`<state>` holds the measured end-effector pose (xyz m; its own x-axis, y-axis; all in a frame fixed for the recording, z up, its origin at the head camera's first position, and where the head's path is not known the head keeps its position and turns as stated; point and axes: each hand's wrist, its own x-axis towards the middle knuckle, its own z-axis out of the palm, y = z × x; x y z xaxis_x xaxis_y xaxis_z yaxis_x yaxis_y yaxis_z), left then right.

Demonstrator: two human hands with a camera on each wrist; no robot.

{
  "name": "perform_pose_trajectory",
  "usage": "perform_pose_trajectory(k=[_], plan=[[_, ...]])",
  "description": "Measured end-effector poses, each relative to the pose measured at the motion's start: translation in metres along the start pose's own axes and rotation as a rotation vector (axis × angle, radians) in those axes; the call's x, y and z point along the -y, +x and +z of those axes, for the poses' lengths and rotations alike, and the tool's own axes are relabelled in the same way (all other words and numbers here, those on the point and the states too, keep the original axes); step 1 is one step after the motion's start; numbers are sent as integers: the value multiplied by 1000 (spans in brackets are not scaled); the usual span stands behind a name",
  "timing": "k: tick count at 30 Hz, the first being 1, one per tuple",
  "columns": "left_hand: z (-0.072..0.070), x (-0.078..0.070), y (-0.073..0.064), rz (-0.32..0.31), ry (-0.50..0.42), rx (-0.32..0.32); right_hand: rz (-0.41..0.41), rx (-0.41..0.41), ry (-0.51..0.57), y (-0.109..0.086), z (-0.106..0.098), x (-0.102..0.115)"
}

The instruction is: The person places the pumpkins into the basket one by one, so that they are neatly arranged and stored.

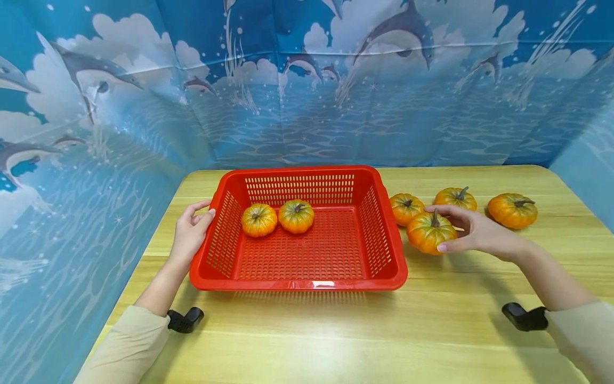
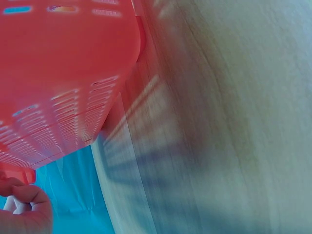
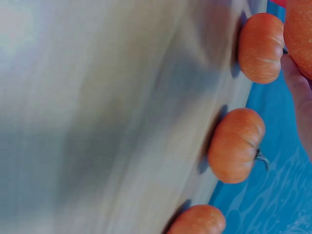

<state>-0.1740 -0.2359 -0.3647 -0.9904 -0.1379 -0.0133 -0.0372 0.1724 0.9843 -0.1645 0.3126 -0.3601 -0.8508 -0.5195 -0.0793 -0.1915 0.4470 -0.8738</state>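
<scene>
A red plastic basket (image 1: 297,285) with slotted walls stands on the table, two small orange pumpkins, one (image 1: 259,220) beside the other (image 1: 296,216), lying inside toward its back left. My left hand (image 1: 191,232) grips the basket's left rim, thumb on top; in the left wrist view its curled fingers (image 2: 31,207) show at the rim. To the right of the basket, my right hand (image 1: 472,232) holds another pumpkin (image 1: 429,234) between thumb and fingers. The right wrist view shows this held pumpkin (image 3: 300,36) above the table, partly cut off by the frame's edge.
Three more pumpkins sit along the table's back right: one (image 1: 404,207) close to the basket's right wall, one (image 1: 455,198) behind my right hand, one (image 1: 513,210) farther right. A blue dolphin-print cloth (image 1: 307,117) hangs behind the wooden table (image 1: 307,341) and along its sides.
</scene>
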Motion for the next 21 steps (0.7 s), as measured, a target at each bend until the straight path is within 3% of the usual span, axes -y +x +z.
perform_pose_trajectory(k=[7,21], plan=[[1,0,0,0,11,-5,-8,-12,24,6,-5,8],[-1,2,1,-5,-10,6,-10,-72,-40,24,-16,28]])
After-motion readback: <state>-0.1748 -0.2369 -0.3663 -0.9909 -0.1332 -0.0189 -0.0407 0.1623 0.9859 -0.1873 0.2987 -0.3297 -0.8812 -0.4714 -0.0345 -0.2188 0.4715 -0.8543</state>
